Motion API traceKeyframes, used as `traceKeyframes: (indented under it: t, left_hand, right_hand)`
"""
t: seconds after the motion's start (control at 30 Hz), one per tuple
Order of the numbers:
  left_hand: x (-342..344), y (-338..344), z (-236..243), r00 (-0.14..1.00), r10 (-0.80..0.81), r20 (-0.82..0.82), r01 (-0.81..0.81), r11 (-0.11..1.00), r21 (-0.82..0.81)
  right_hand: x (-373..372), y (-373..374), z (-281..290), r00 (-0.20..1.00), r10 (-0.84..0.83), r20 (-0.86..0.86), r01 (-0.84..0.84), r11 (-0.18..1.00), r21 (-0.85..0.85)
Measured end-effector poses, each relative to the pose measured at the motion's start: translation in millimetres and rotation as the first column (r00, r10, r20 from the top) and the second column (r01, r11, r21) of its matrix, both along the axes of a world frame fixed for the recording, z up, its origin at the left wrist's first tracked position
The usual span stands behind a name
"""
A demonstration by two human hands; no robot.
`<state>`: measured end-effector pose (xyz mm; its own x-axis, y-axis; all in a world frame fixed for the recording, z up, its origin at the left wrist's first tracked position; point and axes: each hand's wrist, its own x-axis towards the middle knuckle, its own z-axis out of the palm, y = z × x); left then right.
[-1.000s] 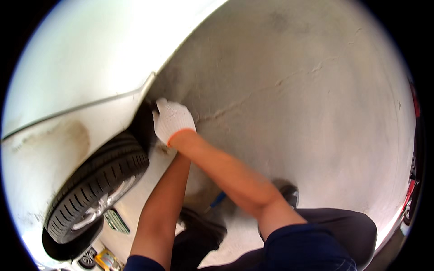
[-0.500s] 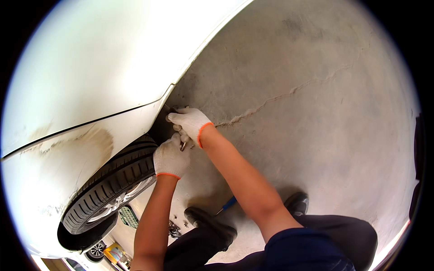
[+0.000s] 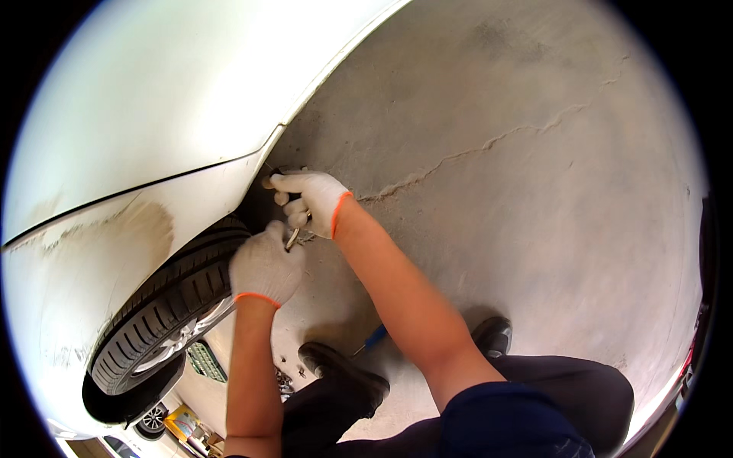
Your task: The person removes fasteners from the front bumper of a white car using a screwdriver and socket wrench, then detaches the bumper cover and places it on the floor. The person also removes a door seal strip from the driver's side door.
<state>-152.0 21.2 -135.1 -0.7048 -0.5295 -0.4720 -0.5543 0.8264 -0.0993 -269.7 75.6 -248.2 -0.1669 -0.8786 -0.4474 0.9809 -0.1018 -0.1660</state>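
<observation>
My left hand point(image 3: 267, 264), in a white knit glove with an orange cuff, is closed beside the tire, its fingers at a slim metal tool handle point(image 3: 292, 240). Just above it, my right hand point(image 3: 311, 197), gloved the same way, is closed with curled fingers at the lower edge of the white car body point(image 3: 191, 137). The metal handle spans the gap between the two hands. What lies inside the right fingers is hidden, and so is the tool's other end. Dark shadow covers the space under the car behind them.
A black tire point(image 3: 172, 313) with a silver wheel fills the arch at left. A blue-handled screwdriver point(image 3: 372, 338) lies by my shoe point(image 3: 343, 374). Near the wheel is a green tool tray point(image 3: 205, 360), with small metal parts point(image 3: 283, 382) on the concrete floor point(image 3: 489, 214).
Both hands sit slightly further left and higher in the picture as the whole view shifts. The left hand has drawn away from the right, showing more of the metal handle.
</observation>
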Motion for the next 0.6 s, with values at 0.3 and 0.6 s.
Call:
traceKeyframes:
  t: [0.3,0.6]
  left_hand:
    - [16.5,-18.0,-65.0,0.966,0.048,-0.255,-0.014,0.991,0.134]
    - [38.2,-29.7,-196.3,0.75,0.447,-0.488,-0.19,0.852,0.488]
  right_hand:
    - [4.0,-11.8,-7.9,0.823,0.168,-0.543,-0.016,0.962,0.274]
    - [53.0,-39.7,22.8,0.111,0.425,-0.899,0.427,0.796,0.429]
